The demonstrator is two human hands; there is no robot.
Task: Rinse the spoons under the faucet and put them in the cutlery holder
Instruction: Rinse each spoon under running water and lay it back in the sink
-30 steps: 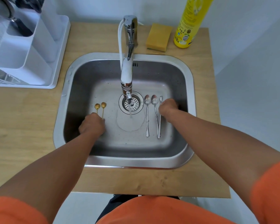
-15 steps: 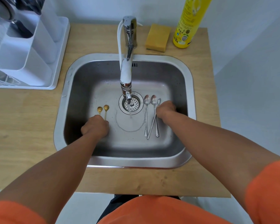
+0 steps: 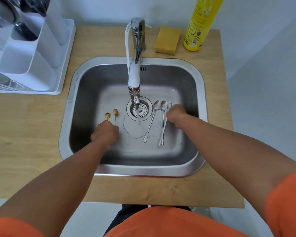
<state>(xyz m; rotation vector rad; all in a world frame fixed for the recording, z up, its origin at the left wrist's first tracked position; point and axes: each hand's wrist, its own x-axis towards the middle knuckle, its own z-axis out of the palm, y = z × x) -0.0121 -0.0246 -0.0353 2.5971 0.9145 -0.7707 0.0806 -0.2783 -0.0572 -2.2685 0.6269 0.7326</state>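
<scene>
Left hand (image 3: pixel 105 133) curled over two small gold spoons (image 3: pixel 111 116) | right hand (image 3: pixel 176 115) on three silver spoons (image 3: pixel 161 120) right of drain, fingers hidden, grip apparently closing | stainless square sink (image 3: pixel 201 93) floor open centrally | white plastic cutlery holder (image 3: pixel 29 53) far left.

A light wooden countertop (image 3: pixel 29 134) is carrying a white plastic drying rack (image 3: pixel 65 62), yellow rectangular sponge (image 3: pixel 167 40) and yellow detergent bottle (image 3: pixel 199 26).

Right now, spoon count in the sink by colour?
Gold spoons: 2, left of the drain, at the left hand
Silver spoons: 3, right of the drain, at the right hand
Total: 5
</scene>
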